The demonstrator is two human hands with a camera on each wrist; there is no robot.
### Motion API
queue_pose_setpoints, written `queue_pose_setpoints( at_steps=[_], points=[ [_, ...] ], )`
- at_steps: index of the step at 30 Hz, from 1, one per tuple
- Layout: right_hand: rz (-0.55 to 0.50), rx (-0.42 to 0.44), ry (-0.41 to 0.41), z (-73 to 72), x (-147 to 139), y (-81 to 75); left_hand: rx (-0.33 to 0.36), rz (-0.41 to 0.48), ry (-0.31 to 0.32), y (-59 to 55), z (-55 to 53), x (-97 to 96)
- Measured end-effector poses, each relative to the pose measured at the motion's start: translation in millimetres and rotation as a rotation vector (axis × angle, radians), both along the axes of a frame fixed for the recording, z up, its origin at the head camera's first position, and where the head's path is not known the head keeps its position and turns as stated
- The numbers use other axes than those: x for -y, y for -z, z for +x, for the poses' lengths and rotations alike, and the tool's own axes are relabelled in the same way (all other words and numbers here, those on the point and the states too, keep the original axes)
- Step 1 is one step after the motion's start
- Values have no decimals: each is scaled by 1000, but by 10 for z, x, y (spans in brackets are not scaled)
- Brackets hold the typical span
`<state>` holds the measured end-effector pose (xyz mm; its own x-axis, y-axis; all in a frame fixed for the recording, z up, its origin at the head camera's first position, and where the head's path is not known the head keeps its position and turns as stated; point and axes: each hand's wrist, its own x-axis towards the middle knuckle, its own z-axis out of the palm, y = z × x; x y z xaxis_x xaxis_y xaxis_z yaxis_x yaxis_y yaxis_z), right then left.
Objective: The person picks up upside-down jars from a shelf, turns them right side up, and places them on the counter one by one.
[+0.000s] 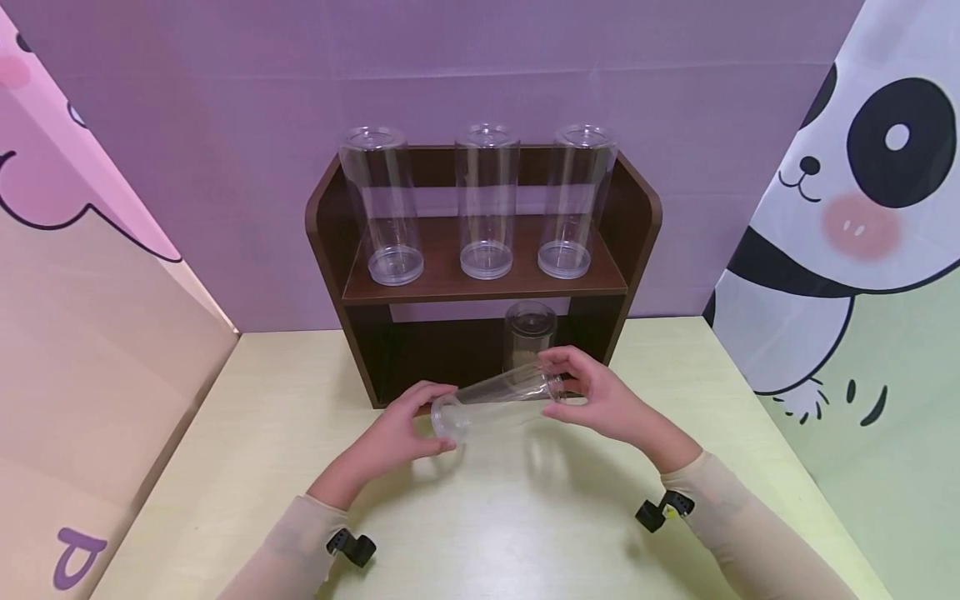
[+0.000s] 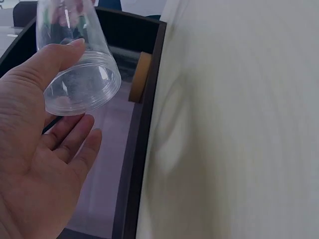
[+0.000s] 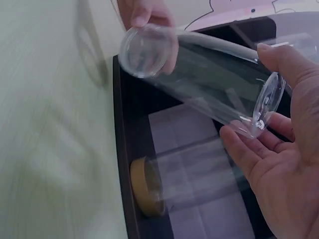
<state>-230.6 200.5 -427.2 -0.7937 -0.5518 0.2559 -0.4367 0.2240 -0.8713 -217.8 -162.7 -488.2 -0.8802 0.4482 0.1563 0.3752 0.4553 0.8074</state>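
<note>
A clear plastic jar (image 1: 498, 398) lies nearly sideways between my two hands, above the table in front of the brown shelf. My left hand (image 1: 401, 429) holds its ringed end (image 2: 82, 84), thumb on one side and fingers on the other. At the opposite end, the fingers and thumb of my right hand (image 1: 596, 396) grip the jar around its smooth rounded edge (image 3: 266, 104). Behind the held jar, a second clear jar (image 1: 529, 329) stands in the shelf's lower compartment; its tan end (image 3: 146, 186) shows in the right wrist view.
The brown two-level shelf (image 1: 483, 289) stands at the back of the pale table (image 1: 525, 533). Three tall clear jars (image 1: 487, 208) stand in a row on its upper level. A purple backdrop (image 1: 225, 167) is behind, with printed side panels (image 1: 862, 250) left and right.
</note>
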Motion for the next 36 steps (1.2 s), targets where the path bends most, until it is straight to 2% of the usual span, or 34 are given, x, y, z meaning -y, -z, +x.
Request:
queue_pose_setpoints(
  at_steps=[8,18,25,31,36],
  points=[
    [16,3,-3,-60,-66,133,-40,-4,-36,-105,-41,104],
    [-11,4,-13,-94,-104,247,-58,4,-31,-198,-73,165],
    [-23,-8,-17,-96,-113,287,-60,9,-28,-219,-76,184],
    [-8,1,-19,-117,-118,307,-36,24,-25,-221,-67,191],
    [29,49,-25,-145,-98,310,-43,103,-9,-226,-74,211]
  ],
)
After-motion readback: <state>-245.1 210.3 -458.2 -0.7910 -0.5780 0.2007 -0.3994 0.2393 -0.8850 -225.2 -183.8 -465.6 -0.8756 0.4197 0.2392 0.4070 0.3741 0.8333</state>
